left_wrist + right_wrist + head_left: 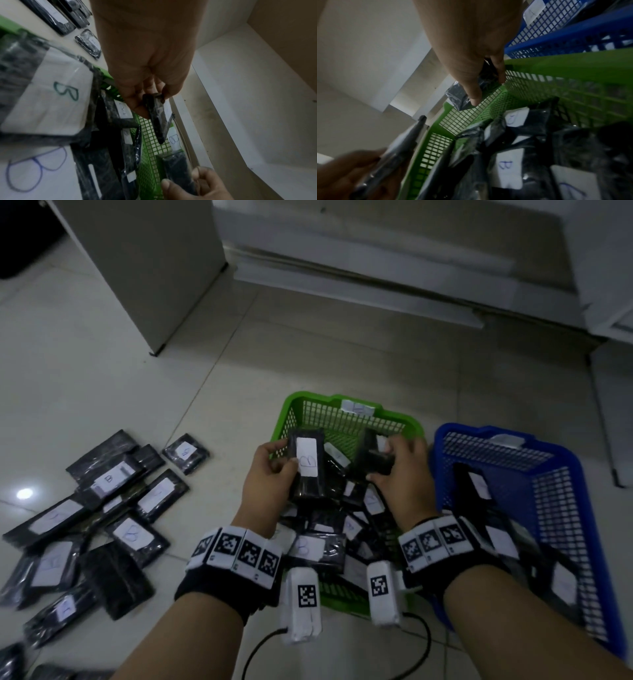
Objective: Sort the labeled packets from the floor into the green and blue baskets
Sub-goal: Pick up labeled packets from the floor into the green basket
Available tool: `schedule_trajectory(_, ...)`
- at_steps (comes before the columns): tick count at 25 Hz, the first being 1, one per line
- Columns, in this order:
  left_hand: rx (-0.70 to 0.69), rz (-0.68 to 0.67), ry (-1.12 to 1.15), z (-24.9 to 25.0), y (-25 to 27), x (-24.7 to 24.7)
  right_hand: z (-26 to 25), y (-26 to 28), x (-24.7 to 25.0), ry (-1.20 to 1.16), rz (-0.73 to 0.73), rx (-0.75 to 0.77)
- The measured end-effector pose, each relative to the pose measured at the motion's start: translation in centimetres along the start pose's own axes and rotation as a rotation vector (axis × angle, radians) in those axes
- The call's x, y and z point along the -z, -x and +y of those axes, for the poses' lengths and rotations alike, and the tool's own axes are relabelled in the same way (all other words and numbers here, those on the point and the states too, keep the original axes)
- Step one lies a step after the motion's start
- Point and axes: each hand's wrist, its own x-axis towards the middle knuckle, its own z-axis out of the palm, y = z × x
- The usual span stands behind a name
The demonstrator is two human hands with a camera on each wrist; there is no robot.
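Black B-label packet [307,465] gripped in left hand [270,474], right hand [399,470] clutching dark packet [376,462] over green basket [346,405]

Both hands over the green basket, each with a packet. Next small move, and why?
Probably let the left hand release its black plastic packet with the white B label into the green mesh basket: it hangs over that basket, where other B packets lie. The right hand grips another dark packet, label unreadable.
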Motion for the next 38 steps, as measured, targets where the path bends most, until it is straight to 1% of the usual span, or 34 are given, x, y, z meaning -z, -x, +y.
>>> schedule_trajectory(2,-0.009,-0.010,-0.014,-0.5,0.1,-0.7,1.2,-0.3,-1.7,0.058,-0.064,0.021)
schedule_trajectory(5,-0.020,-0.063,0.001,-0.7,0.4,-1.4,1.8,-0.9,-3.2,-0.073,-0.154,0.001)
schedule_trajectory(7,-0.030,-0.082,-0.031,-1.1,0.4,-1.6,2.1,-1.0,-3.7,-0.049,-0.144,0.039)
schedule_trajectory(8,-0.037,-0.081,-0.063,-1.3,0.2,-1.8,2.3,-1.0,-3.8,-0.050,-0.150,0.020)
schedule_trajectory(10,-0.050,-0.066,-0.179,-1.9,-0.4,-2.1,2.2,-0.7,-3.6,-0.044,-0.136,-0.002)
schedule_trajectory(12,-0.082,-0.078,-0.347,-2.4,-0.9,-2.5,2.2,-0.1,-3.2,-0.089,-0.112,-0.014)
schedule_trajectory(14,-0.164,-0.108,-0.522,-2.7,-1.3,-2.8,2.0,0.7,-2.8,-0.159,-0.124,-0.065)
schedule_trajectory(16,-0.256,-0.103,-0.606,-2.8,-0.9,-2.5,1.2,2.1,-2.8,-0.113,-0.116,-0.012)
schedule_trajectory(19,-0.338,-0.034,-0.564,-2.7,1.0,-0.3,-0.7,4.7,-3.5,-0.109,-0.089,0.055)
schedule_trajectory(21,-0.388,0.027,-0.525,-2.8,3.1,2.5,-2.2,6.4,-4.1,-0.134,-0.112,0.090)
schedule_trajectory(23,-0.400,0.111,-0.493,-3.9,5.6,6.3,-4.2,8.6,-5.0,-0.151,-0.154,0.143)
schedule_trajectory(25,-0.333,0.209,-0.469,-5.8,8.1,9.8,-6.1,11.3,-5.8,-0.134,-0.160,0.206)
schedule_trajectory(29,-0.104,0.416,-0.452,-9.5,11.8,16.0,-10.8,17.1,-7.8,-0.096,-0.147,0.417)
schedule_trajectory(30,-0.064,0.459,-0.461,-10.0,12.1,17.3,-11.8,18.2,-8.5,-0.102,-0.167,0.473)
schedule_trajectory(32,-0.038,0.554,-0.514,-11.3,12.0,20.1,-14.0,19.9,-10.9,-0.116,-0.257,0.561)
schedule_trajectory(33,-0.023,0.572,-0.554,-12.0,11.5,21.3,-15.0,20.4,-12.3,-0.120,-0.322,0.581)
schedule_trajectory(35,0.043,0.519,-0.570,-13.1,10.1,22.7,-16.6,20.6,-14.6,-0.092,-0.495,0.562)
schedule_trajectory(37,0.119,0.478,-0.500,-13.6,8.8,23.2,-18.0,19.7,-16.5,-0.029,-0.628,0.520)
schedule_trajectory(38,0.124,0.492,-0.449,-13.7,8.4,23.4,-18.7,19.1,-17.3,-0.008,-0.662,0.505)
